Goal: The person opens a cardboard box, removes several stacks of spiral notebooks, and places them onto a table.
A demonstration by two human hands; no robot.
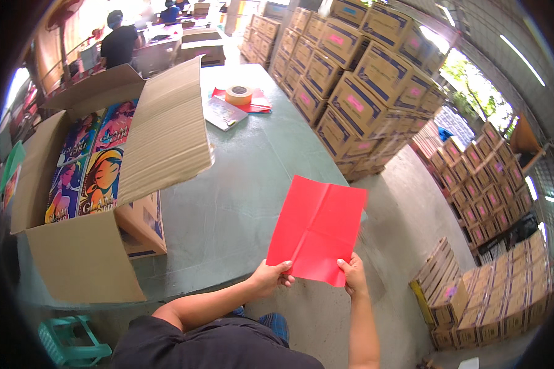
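A red sheet of paper [320, 224], creased down its length and across, is stretched between my two hands over the near right edge of the table. My left hand [273, 277] pinches its lower left corner, thumb on top. At its lower right edge my right hand [353, 274] grips it the same way. To the left stands an open cardboard box [83, 255] with its flaps spread out. Inside it lie colourful illustrated notebooks [103, 178] in neat stacks.
On the green table [228, 197], a tape roll [238, 95] rests on red sheets, beside a pale booklet [224, 114]. Tall stacks of cartons [369, 92] stand beyond the table, more at right. A green stool [74, 341] is at lower left. Another person [118, 44] works behind.
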